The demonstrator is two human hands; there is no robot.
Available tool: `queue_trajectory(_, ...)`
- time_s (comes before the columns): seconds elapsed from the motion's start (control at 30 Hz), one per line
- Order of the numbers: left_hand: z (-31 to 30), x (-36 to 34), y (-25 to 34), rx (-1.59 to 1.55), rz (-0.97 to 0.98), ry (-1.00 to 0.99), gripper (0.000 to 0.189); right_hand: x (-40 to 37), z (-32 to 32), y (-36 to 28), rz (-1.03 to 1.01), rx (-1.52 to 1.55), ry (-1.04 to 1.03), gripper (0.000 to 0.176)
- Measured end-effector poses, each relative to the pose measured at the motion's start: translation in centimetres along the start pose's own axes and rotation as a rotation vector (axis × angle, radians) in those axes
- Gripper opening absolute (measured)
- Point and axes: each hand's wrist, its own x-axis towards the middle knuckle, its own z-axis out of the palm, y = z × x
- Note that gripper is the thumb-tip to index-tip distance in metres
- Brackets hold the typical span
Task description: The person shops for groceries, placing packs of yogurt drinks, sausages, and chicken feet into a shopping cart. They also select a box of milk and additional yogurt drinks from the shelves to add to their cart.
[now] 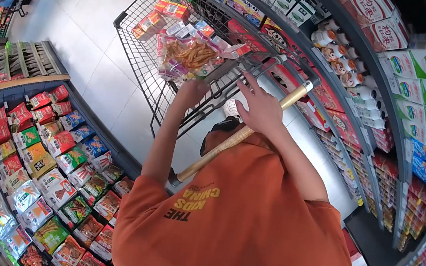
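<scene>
My left hand (191, 93) reaches over the rear of a black wire shopping cart (140, 72). It is closed at the near edge of a clear bag of brown chicken feet (193, 55); its fingertips are hidden. Fingers spread, my right hand (260, 107) is beside the cart's rear frame and holds nothing visible. Between my arms runs the cart's gold push bar (219, 149), close to my orange shirt. Inside the cart, red and yellow boxes (149, 25) lie beyond the bag, with several smaller packets around it.
On the left, a low slanted display (56, 177) carries rows of packaged snacks. Tall shelves (387, 118) on the right hold drink bottles (336, 52), milk cartons (419, 79) and red boxes. Pale floor tiles (96, 37) run between them.
</scene>
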Motion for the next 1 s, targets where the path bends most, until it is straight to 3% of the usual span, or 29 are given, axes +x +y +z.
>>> queue_trajectory(0.03, -0.5, 1.5, 0.7, 0.013, 0.016, 0.001, 0.038, 0.1, -0.2, -0.1, 0.015, -0.009, -0.018, 0.046)
queue_trajectory(0.13, 2.6, 9.2, -0.9, -0.04, 0.304, 0.096, 0.043, 0.2, -0.1, -0.2, 0.067, 0.006, -0.032, 0.047)
queue_trajectory(0.27, 4.8, 16.4, 3.1, -0.033, 0.212, 0.083, 0.063, 0.0, -0.1, -0.2, 0.069, 0.037, 0.024, 0.044)
queue_trajectory(0.33, 9.4, 22.3, -0.6, 0.132, 0.146, 0.136, 0.073, -0.1, -0.4, -0.4, 0.058, 0.033, 0.047, 0.04)
queue_trajectory(0.37, 11.5, 24.3, -2.6, 0.159, 0.146, 0.108, 0.084, -0.3, -0.5, -0.5, 0.056, 0.019, 0.059, 0.039)
queue_trajectory(0.47, 14.9, 27.8, -5.5, 0.22, 0.051, -0.009, 0.089, -0.6, 0.3, -0.3, 0.09, 0.031, 0.115, 0.035)
queue_trajectory(0.5, 17.1, 30.6, -9.2, 0.066, 0.159, -0.06, 0.087, -0.7, 0.0, -0.5, 0.109, 0.03, 0.097, 0.035)
queue_trajectory(0.7, 12.8, 27.5, -3.3, 0.478, 0.171, -0.162, 0.07, -1.0, 0.4, -0.7, 0.113, 0.063, 0.08, 0.035)
queue_trajectory(0.8, 12.8, 27.0, -2.8, 0.359, 0.137, -0.079, 0.057, -1.1, 0.5, -0.5, 0.092, 0.067, 0.101, 0.035)
queue_trajectory(0.9, 12.0, 27.6, -1.0, 0.617, 0.206, -0.145, 0.046, -1.0, 0.6, -0.4, 0.083, 0.091, 0.078, 0.035)
queue_trajectory(1.0, 12.7, 30.7, -4.7, 0.511, 0.174, -0.096, 0.038, -1.2, 0.6, -0.1, 0.068, 0.128, 0.056, 0.035)
